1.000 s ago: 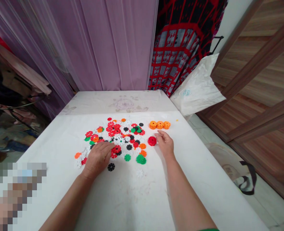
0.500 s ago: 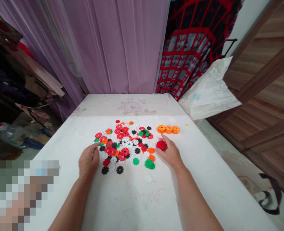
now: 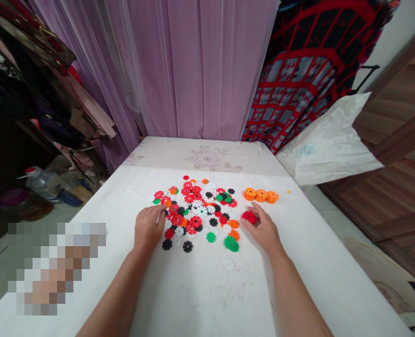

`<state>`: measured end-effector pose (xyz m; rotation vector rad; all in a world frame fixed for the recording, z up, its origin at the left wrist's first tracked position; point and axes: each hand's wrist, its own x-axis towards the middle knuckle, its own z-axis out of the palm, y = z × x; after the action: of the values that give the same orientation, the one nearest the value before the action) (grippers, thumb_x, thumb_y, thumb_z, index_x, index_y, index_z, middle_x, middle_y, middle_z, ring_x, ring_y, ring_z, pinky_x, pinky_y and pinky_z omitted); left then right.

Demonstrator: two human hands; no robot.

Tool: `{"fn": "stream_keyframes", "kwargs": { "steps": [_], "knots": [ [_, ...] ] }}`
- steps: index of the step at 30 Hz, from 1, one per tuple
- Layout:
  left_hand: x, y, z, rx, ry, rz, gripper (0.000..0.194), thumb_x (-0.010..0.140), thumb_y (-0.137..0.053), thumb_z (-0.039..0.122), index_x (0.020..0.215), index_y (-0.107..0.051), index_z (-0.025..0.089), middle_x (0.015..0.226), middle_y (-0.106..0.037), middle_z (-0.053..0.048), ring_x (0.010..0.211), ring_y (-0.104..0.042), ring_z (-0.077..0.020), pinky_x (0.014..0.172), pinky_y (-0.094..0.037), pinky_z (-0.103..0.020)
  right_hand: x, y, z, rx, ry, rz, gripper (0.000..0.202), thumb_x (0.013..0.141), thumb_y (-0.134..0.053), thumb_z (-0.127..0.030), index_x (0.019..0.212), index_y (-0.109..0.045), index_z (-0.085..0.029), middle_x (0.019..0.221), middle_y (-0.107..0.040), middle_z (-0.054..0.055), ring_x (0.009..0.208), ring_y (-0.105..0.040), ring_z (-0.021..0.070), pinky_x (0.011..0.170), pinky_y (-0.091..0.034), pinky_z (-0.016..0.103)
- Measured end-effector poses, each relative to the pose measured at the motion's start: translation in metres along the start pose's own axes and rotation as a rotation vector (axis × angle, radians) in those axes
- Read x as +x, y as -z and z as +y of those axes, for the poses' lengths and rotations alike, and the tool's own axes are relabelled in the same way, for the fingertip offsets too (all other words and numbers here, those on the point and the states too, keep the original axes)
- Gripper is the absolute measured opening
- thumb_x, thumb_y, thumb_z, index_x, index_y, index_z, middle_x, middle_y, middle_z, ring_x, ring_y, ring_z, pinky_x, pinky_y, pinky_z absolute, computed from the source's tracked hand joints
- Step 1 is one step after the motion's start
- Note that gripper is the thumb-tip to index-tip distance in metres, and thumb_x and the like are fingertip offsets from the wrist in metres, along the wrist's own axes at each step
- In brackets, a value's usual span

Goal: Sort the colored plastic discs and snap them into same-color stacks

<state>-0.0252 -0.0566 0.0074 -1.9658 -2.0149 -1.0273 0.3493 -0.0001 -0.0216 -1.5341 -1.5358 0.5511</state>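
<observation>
My right hand point(image 3: 264, 230) curls round a short stack of red notched discs point(image 3: 248, 217), pinched between thumb and fingers at the right side of the pile. My left hand point(image 3: 149, 228) is at the pile's left edge, its fingertips drawn together; a thin pale edge shows by them, too small to name. Between the hands lies a loose pile of flower-shaped plastic discs point(image 3: 196, 221) in red, white, black, green and orange. Beyond my right hand, three orange disc stacks point(image 3: 261, 195) touch in a row. Two overlapping green discs point(image 3: 231, 243) lie nearer me.
The white-covered table point(image 3: 193, 299) has a floral band at its far end. A white plastic bag point(image 3: 329, 140) stands by its right edge. A purple curtain point(image 3: 207, 70) hangs behind. Clothes and bags hang at the left, with a plastic bottle point(image 3: 39, 180) below.
My view has swung left, so everything appears farther right. The red stack has tilted in my right hand. My left hand has turned slightly, and a pale edge now shows at its fingertips.
</observation>
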Motion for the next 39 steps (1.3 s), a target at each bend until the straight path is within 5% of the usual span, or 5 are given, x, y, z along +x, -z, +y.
{"fn": "stream_keyframes", "kwargs": {
  "steps": [14,24,32,35,39],
  "knots": [
    [0.071,-0.026,0.037,0.158,-0.299,-0.450,0.030,0.092,-0.057,0.032,0.117,-0.073,0.026,0.123,-0.073,-0.010,0.112,-0.066,-0.0284,0.097,-0.048,-0.044,0.003,0.003,0.007,0.367,-0.159,0.062,0.053,0.075,-0.072,-0.059,0.110,-0.072,-0.020,0.099,-0.079,0.012,0.090,-0.074,0.0293,0.095,-0.054,0.057],
    [0.087,-0.028,0.054,0.268,-0.306,-0.528,0.025,0.091,-0.054,0.031,0.077,-0.073,0.021,0.082,-0.075,-0.013,0.088,-0.070,-0.0278,0.087,-0.045,-0.041,0.004,0.005,0.000,0.380,-0.166,0.079,0.054,0.073,-0.073,-0.062,0.106,-0.073,-0.020,0.097,-0.080,0.011,0.091,-0.074,0.0297,0.099,-0.052,0.057],
    [0.072,-0.009,0.048,0.186,0.093,-0.281,0.033,0.095,-0.045,0.036,0.098,-0.075,0.024,0.086,-0.076,-0.010,0.080,-0.070,-0.0256,0.072,-0.048,-0.036,0.004,0.004,-0.002,0.411,-0.179,0.110,0.054,0.072,-0.073,-0.059,0.108,-0.072,-0.018,0.097,-0.079,0.012,0.092,-0.074,0.0285,0.095,-0.055,0.052],
    [0.059,-0.004,0.061,-0.233,0.351,-0.153,0.029,0.089,-0.054,0.045,0.097,-0.073,0.024,0.085,-0.075,-0.005,0.079,-0.068,-0.0203,0.068,-0.048,-0.030,0.004,0.004,-0.001,0.409,-0.184,0.202,0.053,0.073,-0.070,-0.057,0.108,-0.072,-0.017,0.097,-0.079,0.012,0.091,-0.074,0.0270,0.091,-0.057,0.048],
    [0.036,-0.012,0.102,-0.911,0.708,-0.308,0.047,0.071,-0.068,0.063,0.087,-0.067,0.019,0.081,-0.069,-0.004,0.068,-0.065,-0.0157,0.051,-0.043,-0.023,0.001,0.007,-0.012,0.224,-0.078,0.350,0.046,0.077,-0.063,-0.050,0.109,-0.071,-0.018,0.097,-0.079,0.011,0.088,-0.073,0.0248,0.085,-0.058,0.043]
  ]
}}
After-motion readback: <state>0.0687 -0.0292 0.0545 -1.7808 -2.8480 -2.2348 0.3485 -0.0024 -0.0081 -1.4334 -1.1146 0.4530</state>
